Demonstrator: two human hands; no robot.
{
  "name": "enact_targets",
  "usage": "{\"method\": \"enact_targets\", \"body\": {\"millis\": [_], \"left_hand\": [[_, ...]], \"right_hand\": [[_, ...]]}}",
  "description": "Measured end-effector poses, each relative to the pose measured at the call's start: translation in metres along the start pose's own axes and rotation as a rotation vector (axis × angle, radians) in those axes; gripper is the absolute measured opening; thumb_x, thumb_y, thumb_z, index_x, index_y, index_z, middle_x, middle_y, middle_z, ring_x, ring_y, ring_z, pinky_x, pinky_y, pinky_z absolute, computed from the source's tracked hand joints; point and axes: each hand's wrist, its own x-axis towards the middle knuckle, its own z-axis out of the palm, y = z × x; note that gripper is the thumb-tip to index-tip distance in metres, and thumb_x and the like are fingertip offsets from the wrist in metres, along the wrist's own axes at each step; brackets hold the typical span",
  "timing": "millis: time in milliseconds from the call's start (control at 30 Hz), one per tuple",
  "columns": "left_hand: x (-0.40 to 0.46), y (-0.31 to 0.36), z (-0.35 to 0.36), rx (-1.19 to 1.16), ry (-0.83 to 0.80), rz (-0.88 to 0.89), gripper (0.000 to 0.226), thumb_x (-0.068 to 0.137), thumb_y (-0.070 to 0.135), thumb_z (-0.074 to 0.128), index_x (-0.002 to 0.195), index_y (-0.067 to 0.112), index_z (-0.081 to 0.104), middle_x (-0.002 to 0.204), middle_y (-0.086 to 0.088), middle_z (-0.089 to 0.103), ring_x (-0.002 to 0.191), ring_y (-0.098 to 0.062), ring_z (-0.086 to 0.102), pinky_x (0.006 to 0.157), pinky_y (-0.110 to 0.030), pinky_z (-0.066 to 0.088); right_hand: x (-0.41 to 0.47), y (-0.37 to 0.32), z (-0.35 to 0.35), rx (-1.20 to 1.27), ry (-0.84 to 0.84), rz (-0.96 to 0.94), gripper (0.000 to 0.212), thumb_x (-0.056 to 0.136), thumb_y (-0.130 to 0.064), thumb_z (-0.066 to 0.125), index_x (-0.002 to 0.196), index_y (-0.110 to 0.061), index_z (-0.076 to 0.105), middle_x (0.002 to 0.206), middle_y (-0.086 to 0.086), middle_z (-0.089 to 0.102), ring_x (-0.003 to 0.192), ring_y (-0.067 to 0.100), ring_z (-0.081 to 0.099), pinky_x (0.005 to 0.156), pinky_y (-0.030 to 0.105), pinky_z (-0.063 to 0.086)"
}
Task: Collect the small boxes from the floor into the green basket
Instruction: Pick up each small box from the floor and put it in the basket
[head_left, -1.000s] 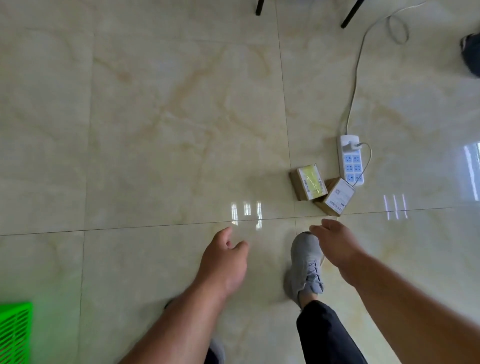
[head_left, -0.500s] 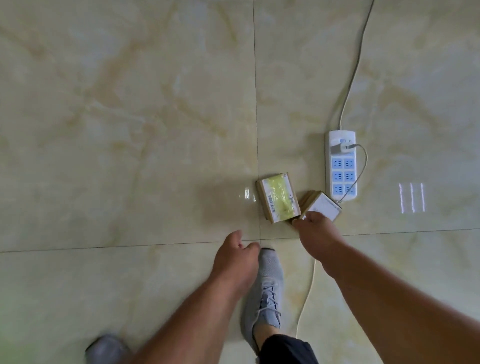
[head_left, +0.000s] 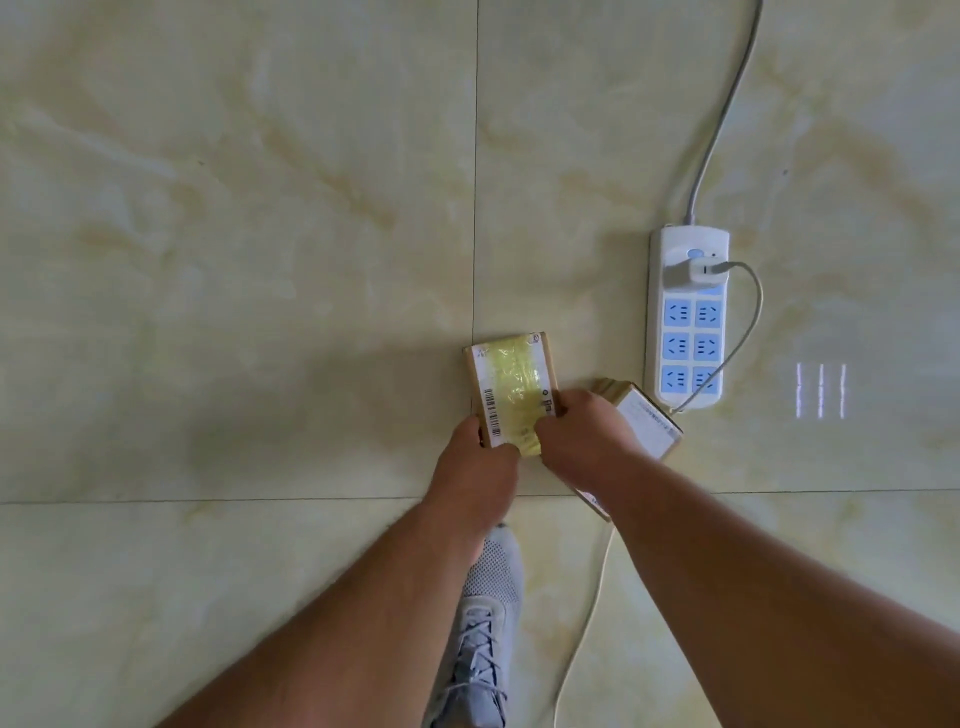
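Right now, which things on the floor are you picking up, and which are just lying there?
For the job:
- box with yellow tape, both hands on it: left hand, right hand
- second box, under the right forearm
- the green basket is out of sight

Just lying about:
- white power strip
- charger cable

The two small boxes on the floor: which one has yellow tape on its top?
The box with yellow tape is the left one, held by both hands; the other box, beside the power strip, shows a white label.
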Motion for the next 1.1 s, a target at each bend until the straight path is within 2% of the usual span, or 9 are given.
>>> {"method": "enact_targets", "body": {"millis": [200, 367, 467, 567, 700, 833, 900, 967, 1100], "left_hand": [[-0.028, -0.003, -0.035, -0.080, 0.008, 0.052, 0.042, 0.090, 0.014, 0.052, 0.121, 0.037, 0.068, 0.114, 0.018, 0.075, 0.109, -0.006, 0.067, 0.068, -0.016, 0.052], [-0.066, -0.003, -0.086, -0.112, 0.040, 0.108, 0.046, 0.091, 0.016, 0.052, 0.128, 0.041, 0.064, 0.125, 0.019, 0.071, 0.121, -0.005, 0.061, 0.093, -0.027, 0.044], [-0.088, -0.011, -0.123, -0.143, 0.067, 0.121, 0.052, 0.092, 0.012, 0.050, 0.133, 0.041, 0.060, 0.129, 0.018, 0.068, 0.123, -0.006, 0.058, 0.088, -0.023, 0.042], [-0.111, -0.026, -0.161, -0.170, 0.116, 0.135, 0.054, 0.091, 0.009, 0.048, 0.134, 0.040, 0.060, 0.129, 0.017, 0.069, 0.121, -0.007, 0.059, 0.086, -0.022, 0.044], [-0.142, -0.058, -0.216, -0.213, 0.188, 0.147, 0.055, 0.092, 0.008, 0.046, 0.136, 0.039, 0.059, 0.133, 0.015, 0.067, 0.124, -0.010, 0.059, 0.100, -0.031, 0.046], [-0.172, -0.103, -0.270, -0.313, 0.265, 0.139, 0.052, 0.091, 0.011, 0.048, 0.133, 0.038, 0.061, 0.129, 0.013, 0.069, 0.115, -0.009, 0.063, 0.081, -0.025, 0.046], [-0.189, -0.127, -0.295, -0.357, 0.310, 0.148, 0.049, 0.093, 0.013, 0.049, 0.133, 0.039, 0.061, 0.127, 0.014, 0.069, 0.111, -0.006, 0.063, 0.075, -0.023, 0.045], [-0.207, -0.151, -0.318, -0.398, 0.360, 0.154, 0.042, 0.095, 0.017, 0.050, 0.128, 0.040, 0.063, 0.121, 0.018, 0.070, 0.104, -0.002, 0.064, 0.073, -0.023, 0.045], [-0.245, -0.202, -0.357, -0.498, 0.441, 0.156, 0.031, 0.097, 0.026, 0.051, 0.123, 0.038, 0.063, 0.117, 0.018, 0.071, 0.102, -0.001, 0.066, 0.076, -0.023, 0.046]], "right_hand": [[-0.034, -0.026, -0.004, 0.092, 0.008, -0.120, 0.033, 0.075, -0.023, 0.045, 0.096, -0.022, 0.071, 0.083, 0.003, 0.075, 0.074, 0.027, 0.069, 0.064, 0.041, 0.058], [-0.081, -0.067, 0.010, 0.133, -0.062, -0.171, 0.040, 0.081, -0.019, 0.047, 0.107, -0.035, 0.072, 0.089, -0.003, 0.076, 0.064, 0.016, 0.063, 0.054, 0.029, 0.049], [-0.110, -0.091, 0.027, 0.136, -0.107, -0.205, 0.045, 0.083, -0.017, 0.046, 0.112, -0.040, 0.072, 0.096, -0.010, 0.076, 0.077, 0.016, 0.070, 0.060, 0.027, 0.054], [-0.133, -0.114, 0.052, 0.128, -0.150, -0.242, 0.045, 0.084, -0.013, 0.047, 0.108, -0.038, 0.076, 0.096, -0.006, 0.078, 0.071, 0.012, 0.066, 0.054, 0.023, 0.048], [-0.167, -0.146, 0.102, 0.086, -0.194, -0.281, 0.036, 0.084, -0.010, 0.054, 0.098, -0.032, 0.079, 0.099, -0.001, 0.079, 0.100, 0.026, 0.073, 0.087, 0.043, 0.059], [-0.210, -0.173, 0.156, -0.035, -0.231, -0.343, 0.031, 0.083, -0.022, 0.056, 0.099, -0.039, 0.077, 0.101, -0.001, 0.078, 0.108, 0.025, 0.069, 0.096, 0.042, 0.054], [-0.233, -0.187, 0.184, -0.081, -0.248, -0.387, 0.030, 0.080, -0.025, 0.056, 0.103, -0.029, 0.074, 0.107, 0.010, 0.074, 0.107, 0.035, 0.066, 0.096, 0.052, 0.053], [-0.257, -0.199, 0.210, -0.113, -0.263, -0.414, 0.029, 0.080, -0.024, 0.053, 0.101, -0.023, 0.073, 0.106, 0.013, 0.072, 0.091, 0.037, 0.066, 0.087, 0.044, 0.056], [-0.309, -0.223, 0.260, -0.223, -0.311, -0.477, 0.027, 0.084, -0.018, 0.052, 0.094, -0.027, 0.075, 0.088, 0.006, 0.073, 0.070, 0.015, 0.054, 0.067, 0.029, 0.042]]}}
